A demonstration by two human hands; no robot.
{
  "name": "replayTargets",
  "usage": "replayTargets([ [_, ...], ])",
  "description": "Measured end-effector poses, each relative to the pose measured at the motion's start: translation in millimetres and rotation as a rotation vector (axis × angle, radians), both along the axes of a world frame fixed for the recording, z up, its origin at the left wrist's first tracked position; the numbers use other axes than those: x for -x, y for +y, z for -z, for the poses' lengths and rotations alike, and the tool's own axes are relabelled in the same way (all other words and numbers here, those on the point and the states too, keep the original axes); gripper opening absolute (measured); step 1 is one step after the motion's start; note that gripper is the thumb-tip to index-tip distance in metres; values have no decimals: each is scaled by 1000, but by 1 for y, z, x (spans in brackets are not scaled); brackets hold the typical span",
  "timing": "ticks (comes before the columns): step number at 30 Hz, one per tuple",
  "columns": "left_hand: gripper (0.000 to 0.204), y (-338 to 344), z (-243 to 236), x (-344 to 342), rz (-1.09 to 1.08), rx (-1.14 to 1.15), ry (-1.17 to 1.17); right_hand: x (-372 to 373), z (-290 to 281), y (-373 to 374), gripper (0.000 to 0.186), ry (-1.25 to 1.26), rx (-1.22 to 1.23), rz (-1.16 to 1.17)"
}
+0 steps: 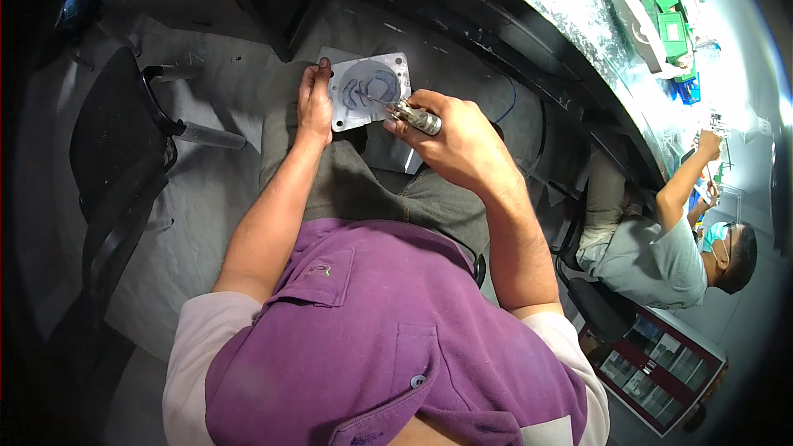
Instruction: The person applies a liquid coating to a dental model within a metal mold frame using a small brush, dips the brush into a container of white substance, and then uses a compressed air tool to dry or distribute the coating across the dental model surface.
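Observation:
A squarish silvery metal plate point(361, 115) with holes near its corners is held up over my lap. On its face is a round grey area with dark blue hand-drawn marks. My left hand point(315, 103) grips the plate's left edge, fingers upright along it. In my right hand point(453, 136) is a metallic hand tool point(423, 120) with a thin pointed tip. The tip reaches over the round area; whether it touches the surface I cannot tell. My right palm hides much of the tool, so its exact kind is unclear.
A black chair point(124, 140) stands on the grey floor at left. A long workbench point(570, 0) runs from the top to the right, with green bins point(673, 29) on it. At right a masked co-worker point(652, 256) sits at that bench. Behind them is a red-framed cabinet point(652, 367).

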State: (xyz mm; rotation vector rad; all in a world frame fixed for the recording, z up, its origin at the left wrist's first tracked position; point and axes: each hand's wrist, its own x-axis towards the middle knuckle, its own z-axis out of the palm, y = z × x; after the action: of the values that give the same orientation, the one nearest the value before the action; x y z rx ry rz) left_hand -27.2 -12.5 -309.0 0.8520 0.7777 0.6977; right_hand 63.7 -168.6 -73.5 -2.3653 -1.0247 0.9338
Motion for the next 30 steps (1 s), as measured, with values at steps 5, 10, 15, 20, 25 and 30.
replayTargets([
  [5,41,0,0,2,8,4,-20,-1,-6,5,40,13,52,-40],
  [10,40,-1,-2,0,-1,-12,12,-1,4,0,38,-19,-15,-12],
  [15,37,6,10,5,35,8,20,-1,6,1,37,-23,-39,-3],
  [20,37,2,1,2,31,28,-5,-2,1,2,37,-10,-16,7],
  [25,37,3,2,5,34,47,-8,-1,-7,6,41,19,47,-22],
  [30,38,1,-2,1,21,20,-15,-1,4,2,40,-11,-7,-17],
])
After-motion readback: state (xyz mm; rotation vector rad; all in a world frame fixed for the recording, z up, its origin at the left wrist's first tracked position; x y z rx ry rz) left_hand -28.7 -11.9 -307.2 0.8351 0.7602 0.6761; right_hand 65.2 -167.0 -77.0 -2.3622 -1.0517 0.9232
